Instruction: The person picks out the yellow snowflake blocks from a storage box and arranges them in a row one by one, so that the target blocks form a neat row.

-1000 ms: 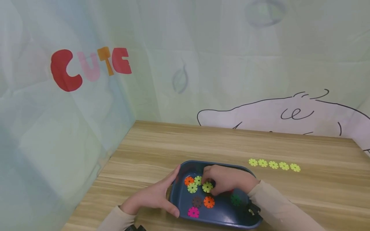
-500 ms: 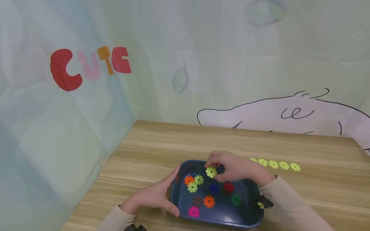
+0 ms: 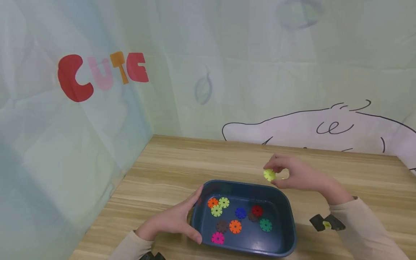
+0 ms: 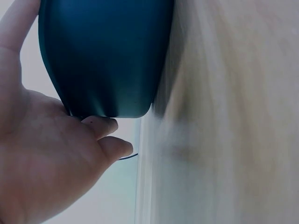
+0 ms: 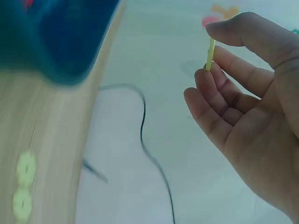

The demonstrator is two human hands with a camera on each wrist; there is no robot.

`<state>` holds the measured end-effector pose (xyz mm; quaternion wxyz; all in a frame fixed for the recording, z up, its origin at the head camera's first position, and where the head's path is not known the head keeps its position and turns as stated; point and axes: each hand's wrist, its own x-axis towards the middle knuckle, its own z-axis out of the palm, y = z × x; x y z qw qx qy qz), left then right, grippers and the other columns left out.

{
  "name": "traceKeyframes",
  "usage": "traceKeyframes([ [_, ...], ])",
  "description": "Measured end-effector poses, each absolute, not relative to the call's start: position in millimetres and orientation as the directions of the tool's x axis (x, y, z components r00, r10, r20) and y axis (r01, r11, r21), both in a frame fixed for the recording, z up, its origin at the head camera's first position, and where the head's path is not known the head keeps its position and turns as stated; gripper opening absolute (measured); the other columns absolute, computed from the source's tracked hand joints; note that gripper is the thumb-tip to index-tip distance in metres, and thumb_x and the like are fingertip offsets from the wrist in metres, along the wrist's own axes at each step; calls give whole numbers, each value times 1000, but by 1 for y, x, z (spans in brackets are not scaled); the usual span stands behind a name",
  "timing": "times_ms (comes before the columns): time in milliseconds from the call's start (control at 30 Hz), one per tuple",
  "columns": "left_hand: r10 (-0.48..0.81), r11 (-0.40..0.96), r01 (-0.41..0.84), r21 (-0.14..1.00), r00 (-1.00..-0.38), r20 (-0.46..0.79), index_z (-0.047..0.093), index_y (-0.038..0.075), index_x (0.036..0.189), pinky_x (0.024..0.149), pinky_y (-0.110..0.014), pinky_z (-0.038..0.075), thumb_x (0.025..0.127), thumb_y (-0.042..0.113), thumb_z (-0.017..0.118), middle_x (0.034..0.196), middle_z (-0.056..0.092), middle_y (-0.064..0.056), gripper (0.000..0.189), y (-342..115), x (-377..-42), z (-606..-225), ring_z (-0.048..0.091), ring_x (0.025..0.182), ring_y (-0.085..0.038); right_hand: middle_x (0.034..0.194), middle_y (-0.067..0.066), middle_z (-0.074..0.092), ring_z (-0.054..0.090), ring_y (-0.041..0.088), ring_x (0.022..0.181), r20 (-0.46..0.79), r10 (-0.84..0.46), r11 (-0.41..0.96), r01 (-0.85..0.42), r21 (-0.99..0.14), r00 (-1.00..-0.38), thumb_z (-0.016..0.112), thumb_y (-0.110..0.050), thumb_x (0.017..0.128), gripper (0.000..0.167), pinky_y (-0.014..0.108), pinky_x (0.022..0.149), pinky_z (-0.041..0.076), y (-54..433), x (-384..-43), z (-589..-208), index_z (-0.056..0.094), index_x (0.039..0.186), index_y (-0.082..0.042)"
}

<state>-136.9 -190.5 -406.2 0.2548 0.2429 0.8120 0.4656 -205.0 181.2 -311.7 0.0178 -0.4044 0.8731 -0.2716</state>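
A dark blue tray [image 3: 253,249] stands on the table, several coloured plastic snowflake discs lying flat in it. My left hand [image 3: 170,220] grips its left end, thumb at the near corner and fingers toward the far corner; the left wrist view shows the palm against the tray's outer wall [image 4: 103,60]. Beyond the tray's far right corner, my right hand [image 3: 303,175] pinches a yellow snowflake disc [image 3: 269,175] between thumb and fingertips. Seen edge-on in the right wrist view, that disc [image 5: 210,53] is raised off the table. The right hand hides most of the yellow disc row behind it.
Inside the tray are two yellow-green discs [image 3: 216,210], orange discs [image 3: 235,226], a pink disc [image 3: 217,238], a blue disc [image 3: 241,213], a red disc [image 3: 257,211] and a green disc [image 3: 265,225]. Yellow discs [image 5: 26,169] lie on the table. A printed cloth [image 3: 182,72] hangs behind.
My right hand has picked a yellow disc up from the tray and carried it right and away, past the far rim. The left hand has stayed on the tray's left end.
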Motion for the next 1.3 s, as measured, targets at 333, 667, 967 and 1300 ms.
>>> traceKeyframes([
  [333, 639, 438, 172, 882, -750, -170, -11, 10, 154, 114, -60, 9, 68, 44, 86, 160, -7, -18, 133, -190, -137, -406, 0, 146, -37, 102, -3, 61, 55, 10, 89, 189, -555, 688, -575, -443, -810, 76, -10, 79, 32, 28, 74, 54, 241, -204, -319, 66, 110, -7],
  [667, 637, 440, 172, 881, -752, -171, -10, 13, 155, 114, -60, 10, 68, 44, 86, 161, -6, -16, 133, -190, -138, -406, -1, 146, -37, 105, 11, 61, 47, -10, 86, 277, -436, 740, -516, -431, -856, 74, -4, 80, 37, 15, 74, 49, 304, -213, -341, 63, 114, 5],
  [967, 644, 432, 175, 885, -747, -167, -11, 10, 154, 114, -60, 10, 68, 46, 85, 161, -6, -18, 134, -190, -137, -406, -2, 146, -37, 106, 20, 62, 45, -16, 82, 160, -303, 814, -343, -469, -939, 74, -8, 83, 40, 18, 68, 50, 340, -221, -355, 60, 116, 9],
  [1300, 647, 431, 183, 884, -745, -162, -12, 13, 154, 114, -60, 9, 68, 49, 84, 161, -8, -17, 134, -190, -137, -407, -3, 146, -36, 106, 29, 63, 46, -13, 80, 84, -249, 853, -260, -452, -965, 73, -13, 85, 43, 20, 67, 48, 371, -225, -376, 60, 115, 14],
])
